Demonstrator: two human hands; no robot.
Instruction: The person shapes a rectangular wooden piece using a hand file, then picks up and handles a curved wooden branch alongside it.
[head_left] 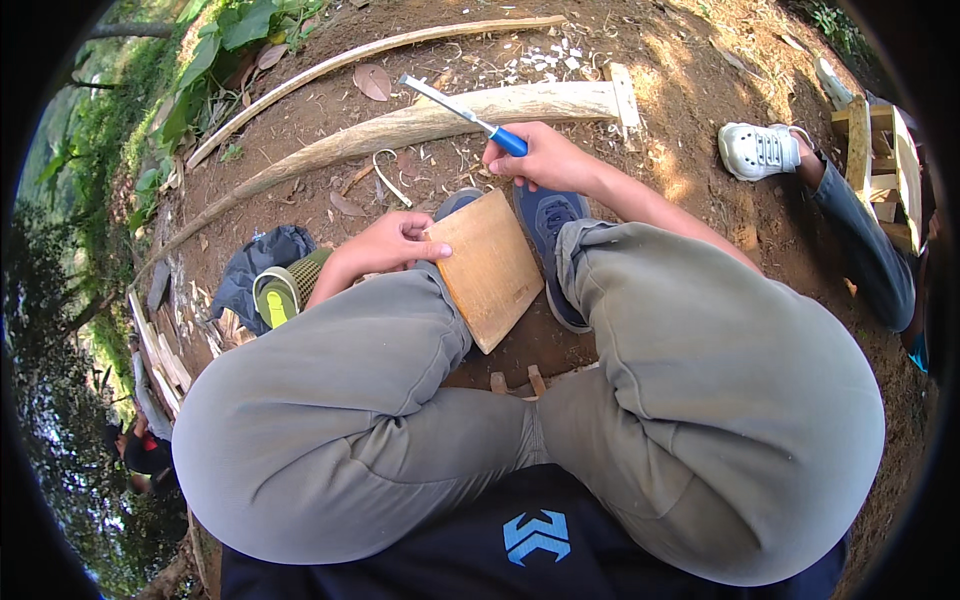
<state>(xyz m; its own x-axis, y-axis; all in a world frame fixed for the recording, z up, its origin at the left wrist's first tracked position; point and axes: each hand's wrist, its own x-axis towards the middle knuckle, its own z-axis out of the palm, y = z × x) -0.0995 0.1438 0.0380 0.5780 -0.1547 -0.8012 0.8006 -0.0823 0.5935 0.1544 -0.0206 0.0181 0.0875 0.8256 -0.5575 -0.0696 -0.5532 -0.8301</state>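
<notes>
Your left hand (385, 245) pinches the wooden slab (488, 268) mid-frame; right hand (535, 160) grips the chisel (462, 113), blade pointing upper-left, away from it.

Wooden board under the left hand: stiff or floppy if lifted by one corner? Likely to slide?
The wooden board looks thin, flat and rigid, so it probably stays stiff and feels light. It rests tilted between the knees, steadied only by the left hand, so it may slip once released. The right hand grips a blue-handled chisel.
</notes>
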